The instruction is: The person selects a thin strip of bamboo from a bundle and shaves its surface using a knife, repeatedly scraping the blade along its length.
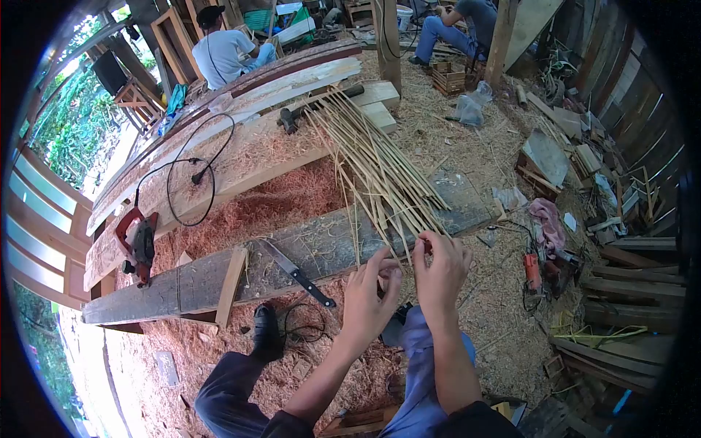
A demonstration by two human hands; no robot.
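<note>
Many thin bamboo strips (380, 160) lie in a loose bundle across the planks, their near ends close to my hands. My left hand (374, 292) is at the near edge of the dark plank (197, 285), its fingers curled; what they hold, if anything, is too small to tell. Just right of it, my right hand (440, 271) pinches with thumb and forefinger at the end of a thin strip. A knife (298, 276) with a black handle rests on the dark plank, left of my hands.
A power planer (137, 244) with a looped cable sits at the left. A hammer (290, 119) lies by the strips' far end. Two people (223, 55) (456, 29) sit further back. A red tool (532, 271) and pink cloth (548, 223) are at the right.
</note>
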